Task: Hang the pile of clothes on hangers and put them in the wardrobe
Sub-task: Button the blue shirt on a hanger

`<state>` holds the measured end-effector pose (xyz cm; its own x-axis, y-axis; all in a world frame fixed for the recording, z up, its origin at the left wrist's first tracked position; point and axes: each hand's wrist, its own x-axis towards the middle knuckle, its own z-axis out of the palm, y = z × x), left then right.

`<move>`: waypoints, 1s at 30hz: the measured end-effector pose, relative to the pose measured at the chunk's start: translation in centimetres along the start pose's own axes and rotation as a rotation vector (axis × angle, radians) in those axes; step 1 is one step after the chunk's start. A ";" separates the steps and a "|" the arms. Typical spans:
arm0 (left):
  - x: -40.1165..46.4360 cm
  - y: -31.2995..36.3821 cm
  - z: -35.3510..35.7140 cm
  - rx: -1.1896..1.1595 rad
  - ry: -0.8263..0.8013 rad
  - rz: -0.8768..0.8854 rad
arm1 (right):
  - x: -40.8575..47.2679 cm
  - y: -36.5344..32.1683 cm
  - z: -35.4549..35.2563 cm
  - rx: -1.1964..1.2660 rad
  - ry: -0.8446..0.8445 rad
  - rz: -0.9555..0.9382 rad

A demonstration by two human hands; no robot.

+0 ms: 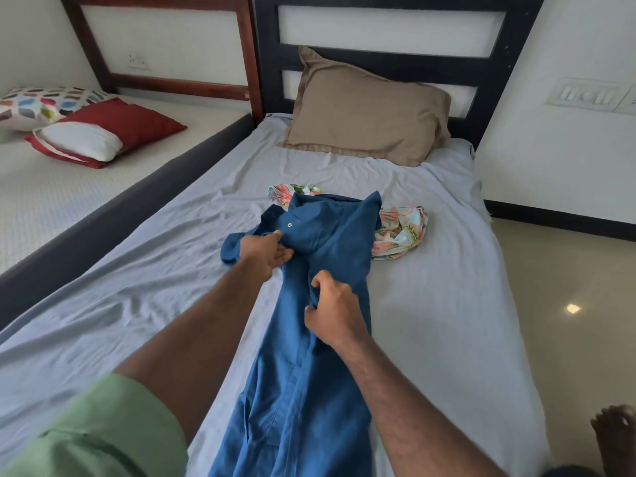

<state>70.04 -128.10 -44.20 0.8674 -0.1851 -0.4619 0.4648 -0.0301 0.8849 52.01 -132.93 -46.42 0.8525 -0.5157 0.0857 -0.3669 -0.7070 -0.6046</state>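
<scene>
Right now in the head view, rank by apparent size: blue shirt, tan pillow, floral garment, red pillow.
1. blue shirt, though nearness inflates it
2. tan pillow
3. red pillow
4. floral garment, mostly hidden under the shirt, so unsure against the red pillow

A long blue cotton shirt [309, 339] lies stretched along a bed with a pale grey sheet [155, 270]. The left hand [265, 253] pinches its fabric near the collar; the right hand [332, 315] grips a fold lower down. A crumpled floral garment [402, 232] lies beside the shirt's top, below a tan pillow [368, 108].
</scene>
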 end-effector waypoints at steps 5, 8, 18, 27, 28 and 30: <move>-3.6 -2.6 -0.3 0.402 -0.188 0.015 | -0.8 -0.6 0.6 0.137 0.125 -0.044; -4.8 -3.7 -0.2 0.650 -0.331 0.013 | -1.6 -0.9 0.2 0.205 0.066 -0.009; -6.8 -6.1 -1.3 0.689 -0.287 0.130 | -7.3 -0.8 0.1 -0.086 -0.101 0.133; -10.1 -7.8 -4.5 0.729 -0.420 0.114 | -12.6 -1.9 0.1 -0.118 -0.239 0.238; -10.6 -8.0 -5.0 0.739 -0.450 0.112 | -13.4 -1.9 0.4 -0.119 -0.248 0.220; -11.5 -8.3 -5.7 0.732 -0.450 0.153 | -14.6 -2.1 0.8 -0.025 -0.240 0.150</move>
<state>57.22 -120.17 -46.58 0.6863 -0.6049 -0.4040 -0.0163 -0.5680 0.8229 40.64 -123.49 -47.05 0.8503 -0.4888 -0.1949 -0.5026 -0.6445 -0.5763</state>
